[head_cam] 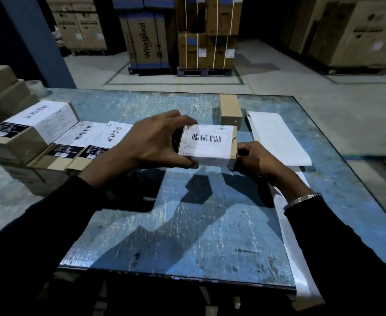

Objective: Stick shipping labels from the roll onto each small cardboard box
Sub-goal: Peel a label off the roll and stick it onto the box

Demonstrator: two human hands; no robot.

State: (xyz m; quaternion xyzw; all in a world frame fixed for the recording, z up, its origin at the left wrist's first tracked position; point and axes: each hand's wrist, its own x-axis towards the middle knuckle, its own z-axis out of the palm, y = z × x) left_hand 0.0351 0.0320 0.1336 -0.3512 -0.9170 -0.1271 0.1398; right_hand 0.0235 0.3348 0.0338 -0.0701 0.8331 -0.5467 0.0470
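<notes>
Above the scratched blue table (187,236), the small labelled cardboard box (208,145) hangs between both hands, long axis running left to right. Left hand (151,142) clamps its left end; right hand (255,159) pinches its right end.

Box (231,142) matt brown cardboard w/ white paper label (204,142); table (187,236) scratched, worn blue, slight sheen.
</notes>
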